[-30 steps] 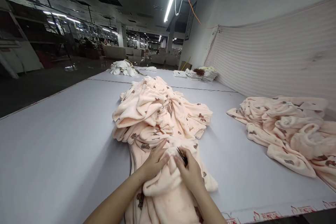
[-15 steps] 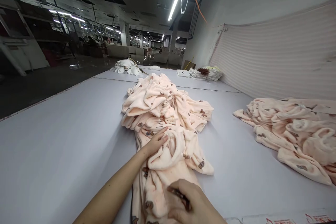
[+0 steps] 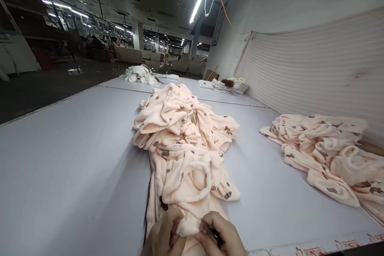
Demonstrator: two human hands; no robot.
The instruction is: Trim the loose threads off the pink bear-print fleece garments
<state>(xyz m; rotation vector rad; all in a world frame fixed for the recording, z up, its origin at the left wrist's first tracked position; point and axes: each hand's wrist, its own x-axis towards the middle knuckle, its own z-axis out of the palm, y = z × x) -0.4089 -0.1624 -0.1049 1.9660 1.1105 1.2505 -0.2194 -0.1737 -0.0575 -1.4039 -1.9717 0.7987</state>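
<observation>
A heap of pale pink plush garments (image 3: 180, 116) with small brown bear prints lies down the middle of the table. The nearest garment (image 3: 207, 174) shows a rounded, collar-like opening. At the bottom, my left hand (image 3: 165, 234) is closed, pinching a bunched fold of this garment. Facing it, my right hand (image 3: 223, 234) grips the other side of the same fold. Tucked in the right palm is a small dark tool, which looks like thread snips (image 3: 214, 233), mostly hidden by the fingers.
More pink plush garments (image 3: 321, 148) lie in a loose pile at the right. White cloth (image 3: 139, 74) and stacked folded pieces (image 3: 237, 86) sit at the far end of the pale table (image 3: 90, 160). A striped cloth (image 3: 315, 60) covers the right wall.
My left hand has come back from the collar area to the near fold and now pinches it. My right hand has closed on the fabric beside it. The view has shifted slightly right.
</observation>
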